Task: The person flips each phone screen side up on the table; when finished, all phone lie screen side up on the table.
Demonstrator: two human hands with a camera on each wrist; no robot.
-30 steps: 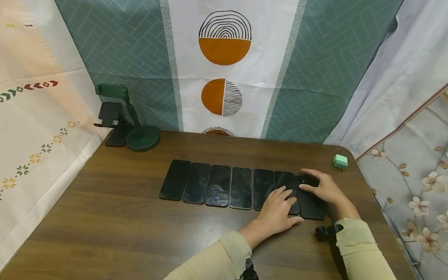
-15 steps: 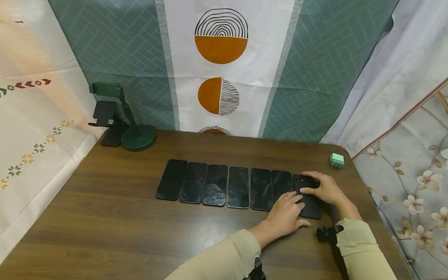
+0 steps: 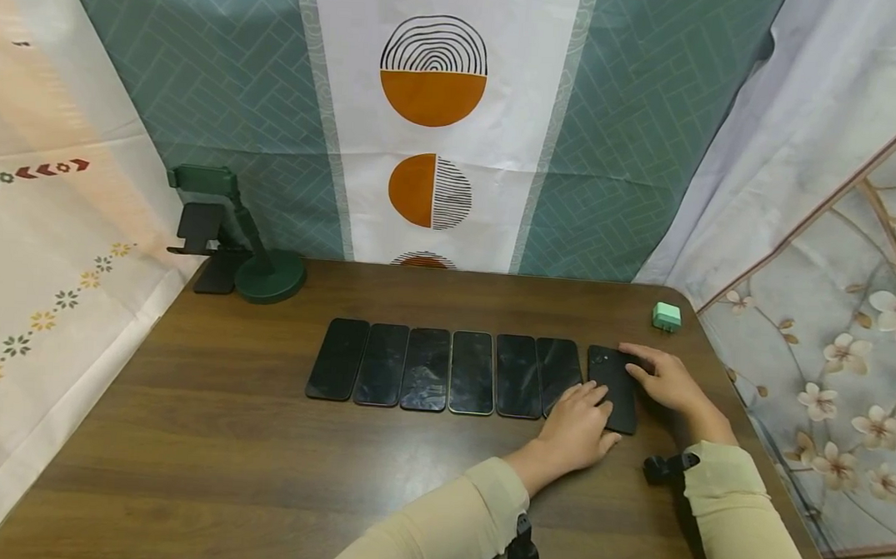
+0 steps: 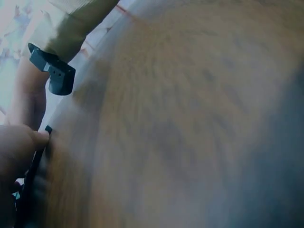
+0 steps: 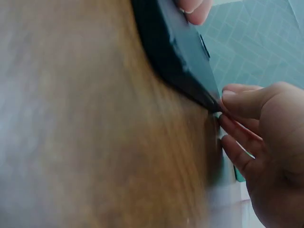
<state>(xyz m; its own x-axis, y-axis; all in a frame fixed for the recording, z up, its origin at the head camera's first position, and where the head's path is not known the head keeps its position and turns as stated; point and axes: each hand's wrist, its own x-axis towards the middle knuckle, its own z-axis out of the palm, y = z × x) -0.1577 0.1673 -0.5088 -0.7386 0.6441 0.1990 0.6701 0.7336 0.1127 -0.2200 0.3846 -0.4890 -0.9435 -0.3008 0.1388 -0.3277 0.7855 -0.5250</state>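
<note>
In the head view a black smartphone lies back up, camera lenses at its upper end, at the right end of a row of phones. My right hand is at its right side and pinches the upper right edge between thumb and fingers. The right wrist view shows the thumb and fingers right at the phone's corner. My left hand reaches over from the left, fingertips along the phone's left edge and thumb close to its lower end. The sixth phone is partly hidden behind the left fingers.
Several screen-up phones stand side by side to the left on the brown wooden table. A green phone stand and a black stand are at the back left. A mint-green charger plug sits at the back right.
The right hand has shifted right, its thumb moving from the phone's back to its edge. A gap has opened between the last two phones. The left hand has moved right towards the end phone.
</note>
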